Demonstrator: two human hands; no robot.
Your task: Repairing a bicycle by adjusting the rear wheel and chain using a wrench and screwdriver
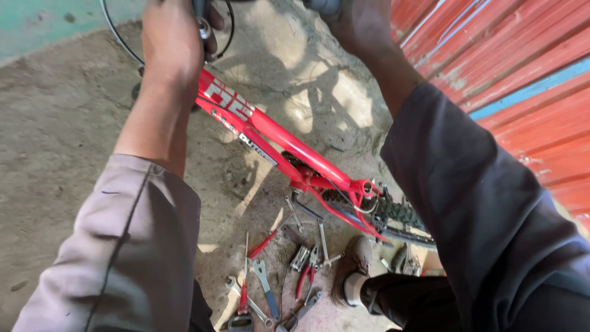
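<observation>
We look down from a head camera at two arms reaching away from us toward the top of the frame. The left hand (174,40), at upper left, is closed around the front end of a red bike frame (276,138), near a metal fitting and thin black cables (117,34). The right hand (356,21), at top centre, is wrapped around a dark grip (322,6) (most likely a handlebar end, though the frame edge cuts it off). Both hands grip firmly; neither is open.

We judge that the step in hand is steadying or adjusting the bike's front end, with both hands up at the bars. The next move would call for keeping one hand braced on the bars while the other comes back down for a tool.

The frame runs diagonally from the left hand at upper left down toward lower right, where a knobbly rear tyre (399,215) and chain sit. The frame touches the left hand and lies below and to the left of the right hand.

At bottom centre, well apart from both hands, tools (264,283) lie scattered on the concrete floor (55,123): spanners, red-handled pliers, a screwdriver. A brown shoe (353,261) rests just beside them. A red corrugated wall (522,61) fills the upper right.
</observation>
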